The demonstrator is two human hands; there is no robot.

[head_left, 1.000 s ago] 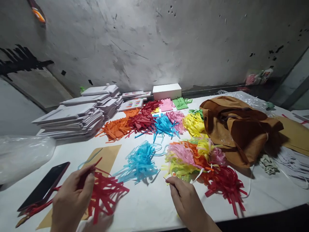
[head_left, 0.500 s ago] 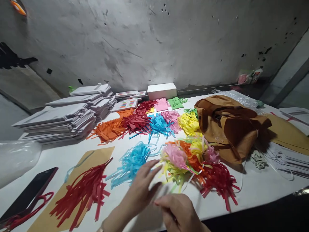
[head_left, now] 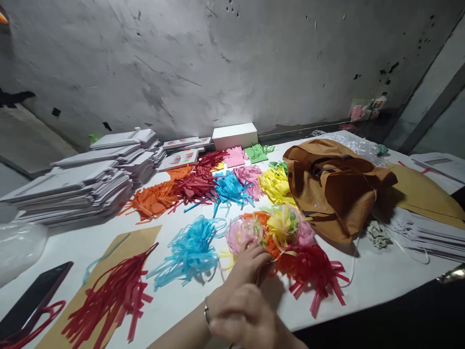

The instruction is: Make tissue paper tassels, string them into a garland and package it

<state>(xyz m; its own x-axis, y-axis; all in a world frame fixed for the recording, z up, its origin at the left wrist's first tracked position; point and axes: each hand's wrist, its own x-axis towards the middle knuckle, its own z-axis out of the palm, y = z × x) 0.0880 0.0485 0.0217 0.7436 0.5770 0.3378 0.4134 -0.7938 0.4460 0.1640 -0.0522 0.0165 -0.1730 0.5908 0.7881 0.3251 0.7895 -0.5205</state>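
Note:
My left hand (head_left: 250, 264) is on the pile of tissue-paper tassels, its fingers curled at the pink tassel (head_left: 238, 231); the fingertips are partly hidden. Close to me, my right hand (head_left: 250, 317) passes in front of my left wrist. It is closed and a little blurred, so whatever it may hold cannot be made out. Yellow (head_left: 281, 225) and red (head_left: 312, 269) tassels lie against the pink one. A blue tassel (head_left: 191, 249) rests to the left of my hands. Farther left, a dark red tassel (head_left: 112, 291) lies across a brown envelope (head_left: 140, 234).
Stacks of white paper packs (head_left: 83, 174) stand at the back left. Folded fringed tissue (head_left: 156, 198) lines the middle, before a white box (head_left: 235, 136). A brown cloth bag (head_left: 334, 189) sits at right. A phone (head_left: 32, 295) and red-handled scissors (head_left: 51, 310) lie front left.
My left hand has moved right and forward onto the pink tassel, its fingers curling. My right hand has come left across my left wrist. The view has shifted slightly right.

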